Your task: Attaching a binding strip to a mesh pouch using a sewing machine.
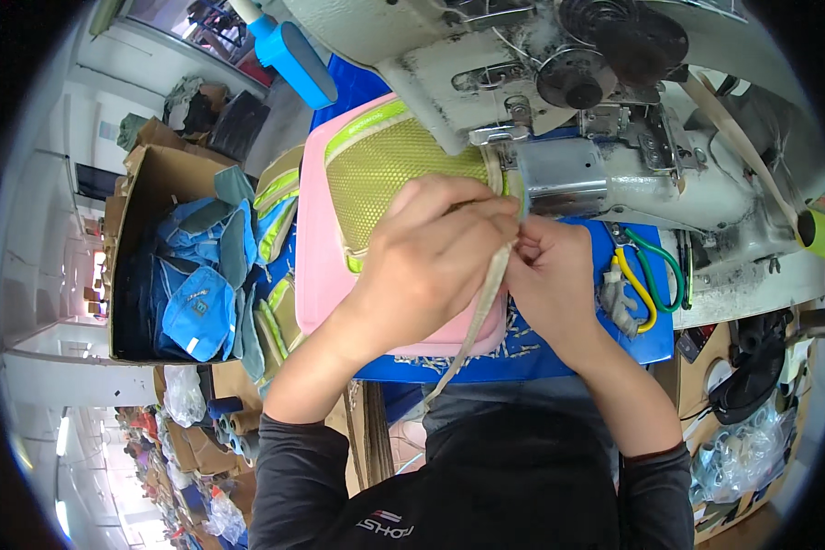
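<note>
Head view | hands [417, 261] [559, 284] pinching beige strip [478, 321] | long axis slanting, tail pointing lower left

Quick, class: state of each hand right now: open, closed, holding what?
Left hand: fingers curled over the green mesh piece; grip can't be told.
Right hand: fingers closed beside the beige strip; grip hidden.

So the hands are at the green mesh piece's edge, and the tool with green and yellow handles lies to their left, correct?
No, the side is wrong: the head view shows the tool to the right of both the left hand and right hand.
</note>
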Demonstrator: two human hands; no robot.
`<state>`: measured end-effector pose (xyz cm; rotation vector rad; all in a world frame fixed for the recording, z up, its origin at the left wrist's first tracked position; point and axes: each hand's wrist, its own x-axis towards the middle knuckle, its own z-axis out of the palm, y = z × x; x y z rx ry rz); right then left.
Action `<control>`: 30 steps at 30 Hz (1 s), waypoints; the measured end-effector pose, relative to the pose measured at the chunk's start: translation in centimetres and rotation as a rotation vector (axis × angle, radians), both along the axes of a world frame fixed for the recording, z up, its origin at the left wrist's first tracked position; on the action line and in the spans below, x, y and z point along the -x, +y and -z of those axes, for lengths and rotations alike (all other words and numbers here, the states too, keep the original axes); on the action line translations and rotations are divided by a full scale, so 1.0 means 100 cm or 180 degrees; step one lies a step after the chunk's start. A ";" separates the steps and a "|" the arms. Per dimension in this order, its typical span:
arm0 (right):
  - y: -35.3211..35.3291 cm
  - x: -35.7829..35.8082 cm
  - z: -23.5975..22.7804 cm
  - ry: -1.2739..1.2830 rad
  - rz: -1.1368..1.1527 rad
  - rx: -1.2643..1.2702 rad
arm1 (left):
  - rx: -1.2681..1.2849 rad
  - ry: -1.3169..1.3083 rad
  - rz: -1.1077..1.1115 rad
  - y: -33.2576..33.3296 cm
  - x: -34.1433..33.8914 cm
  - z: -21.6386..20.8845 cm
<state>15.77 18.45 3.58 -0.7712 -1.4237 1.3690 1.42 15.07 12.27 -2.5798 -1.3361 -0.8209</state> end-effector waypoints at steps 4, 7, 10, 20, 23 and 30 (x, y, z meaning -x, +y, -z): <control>0.003 -0.003 -0.001 -0.0313 0.0006 -0.0208 | -0.0379 0.0488 0.0134 0.004 0.000 0.002; 0.003 -0.003 -0.006 -0.0302 0.0027 -0.0169 | -0.0577 0.0780 0.0177 0.006 0.000 0.001; 0.003 -0.002 -0.004 -0.0178 0.0045 -0.0106 | -0.0652 0.0858 0.0202 0.005 0.000 0.000; 0.001 0.005 0.000 -0.0253 0.0151 -0.0260 | -0.0017 0.0275 0.0292 0.010 0.013 -0.010; 0.001 -0.001 -0.003 -0.0447 0.0069 -0.0393 | -0.0106 0.0475 0.0376 0.011 0.012 -0.012; 0.004 -0.010 -0.012 -0.0445 -0.0104 -0.0254 | -0.0411 0.0899 0.0510 0.007 0.005 -0.015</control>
